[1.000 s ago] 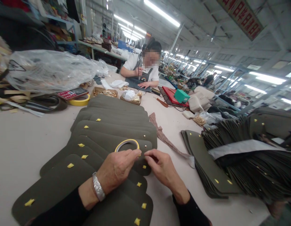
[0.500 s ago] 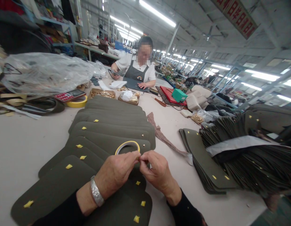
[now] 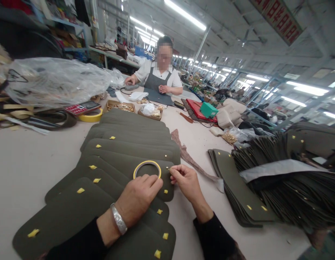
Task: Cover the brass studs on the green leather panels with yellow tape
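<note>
Leaving my left hand (image 3: 139, 195) clasping ring-shaped tape (image 3: 147, 162), my right hand (image 3: 187, 181) has reached one matte panel's (image 3: 125, 168) right-edge stud (image 3: 167, 168). It's pinched, contents unclear.

Factory workshop, fluorescent tubes (image 3: 185, 14) overhead, olive panels (image 3: 124, 147) fanned across the table (image 3: 43, 159), aproned co-worker (image 3: 159, 79) at its far edge

"Where does the light come from?"
"Long white ceiling tubes (image 3: 185, 14), glaring far off."
"Shadows?"
"Soft, on the pale flat tabletop (image 3: 59, 151); the crumpled clear plastic bag (image 3: 61, 77) at left shines."
"Focus?"
"Far background blurred, edges stretched by the wide lens."
</note>
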A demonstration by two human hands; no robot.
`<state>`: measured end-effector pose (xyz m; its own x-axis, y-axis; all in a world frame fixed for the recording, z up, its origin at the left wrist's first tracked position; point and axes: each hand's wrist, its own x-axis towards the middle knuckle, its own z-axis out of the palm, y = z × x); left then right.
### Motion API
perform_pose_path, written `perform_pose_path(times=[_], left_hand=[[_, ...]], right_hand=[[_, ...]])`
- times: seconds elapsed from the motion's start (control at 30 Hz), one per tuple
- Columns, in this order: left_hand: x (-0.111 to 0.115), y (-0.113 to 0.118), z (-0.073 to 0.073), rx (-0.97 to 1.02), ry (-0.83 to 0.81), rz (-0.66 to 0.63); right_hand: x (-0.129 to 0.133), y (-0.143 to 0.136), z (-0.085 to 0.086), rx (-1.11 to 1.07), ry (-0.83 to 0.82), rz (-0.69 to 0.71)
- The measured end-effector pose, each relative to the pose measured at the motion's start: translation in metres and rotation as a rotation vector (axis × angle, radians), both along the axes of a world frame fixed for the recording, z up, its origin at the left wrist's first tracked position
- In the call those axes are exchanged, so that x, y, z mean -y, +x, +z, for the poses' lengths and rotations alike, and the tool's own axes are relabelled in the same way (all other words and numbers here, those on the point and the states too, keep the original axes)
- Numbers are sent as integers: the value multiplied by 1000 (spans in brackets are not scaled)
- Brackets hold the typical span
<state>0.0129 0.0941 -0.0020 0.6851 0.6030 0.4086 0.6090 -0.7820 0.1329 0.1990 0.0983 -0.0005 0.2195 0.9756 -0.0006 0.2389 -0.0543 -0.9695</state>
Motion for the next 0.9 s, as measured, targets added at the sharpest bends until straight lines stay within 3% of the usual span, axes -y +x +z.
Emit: perform_pose_path(times=[0.13,0.4,0.57,0.67,0.8,0.9], left_hand=[[-3,4,-3,-157,-96,30],[-4,5,-3,-184,-193,30],[-3,3,-2,-176,-217,22],[-3,3,-2,-164,-211,40],[-5,5,-4,-168,-177,60],[-8,6,-5,-186,-148,90]], right_hand=[[-8,6,1,247,46,74],[-17,-7,-5,774,190,115],[-18,-4,-3,859,141,84],[-13,5,2,797,218,82],[-7,13,5,941,402,279],[-9,6,4,1100,323,351]])
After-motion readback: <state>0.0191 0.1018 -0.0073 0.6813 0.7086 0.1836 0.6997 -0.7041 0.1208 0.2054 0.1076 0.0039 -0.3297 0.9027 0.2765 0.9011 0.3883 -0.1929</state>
